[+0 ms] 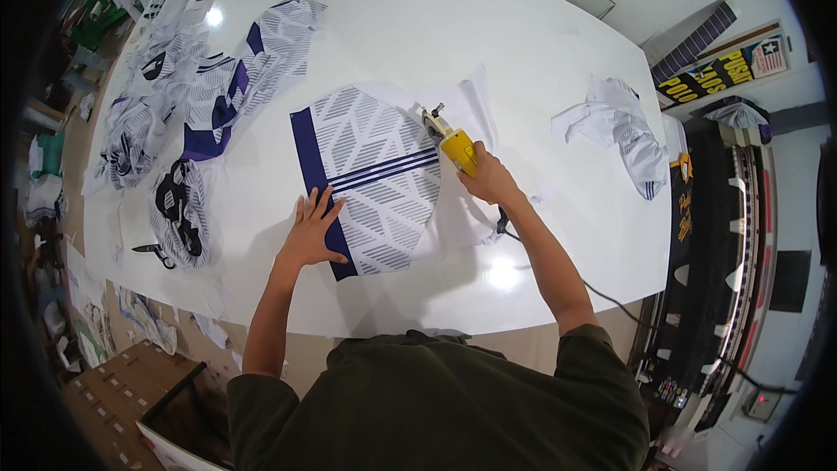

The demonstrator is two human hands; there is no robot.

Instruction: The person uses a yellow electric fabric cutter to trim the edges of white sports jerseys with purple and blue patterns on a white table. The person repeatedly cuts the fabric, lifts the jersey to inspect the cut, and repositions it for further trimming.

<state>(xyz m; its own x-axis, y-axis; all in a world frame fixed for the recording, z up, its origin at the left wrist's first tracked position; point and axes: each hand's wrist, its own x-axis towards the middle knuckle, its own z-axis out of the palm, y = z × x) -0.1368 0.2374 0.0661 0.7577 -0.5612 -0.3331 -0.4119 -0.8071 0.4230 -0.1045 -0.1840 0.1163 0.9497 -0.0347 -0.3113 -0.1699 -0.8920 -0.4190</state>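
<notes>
A printed fabric panel with a grey diagonal pattern, dark blue band and three blue stripes lies mid-table on plain white fabric. My left hand rests with spread fingers on the panel's blue band. My right hand grips a yellow electric fabric cutter, whose metal head sits at the panel's curved right edge beside the stripes. A black cord runs from the cutter toward the lower right.
The white table bears patterned fabric piles on the left, black scissors near them, and crumpled white pieces at right. Dark rolls and machinery stand beyond the right edge, cardboard boxes at lower left.
</notes>
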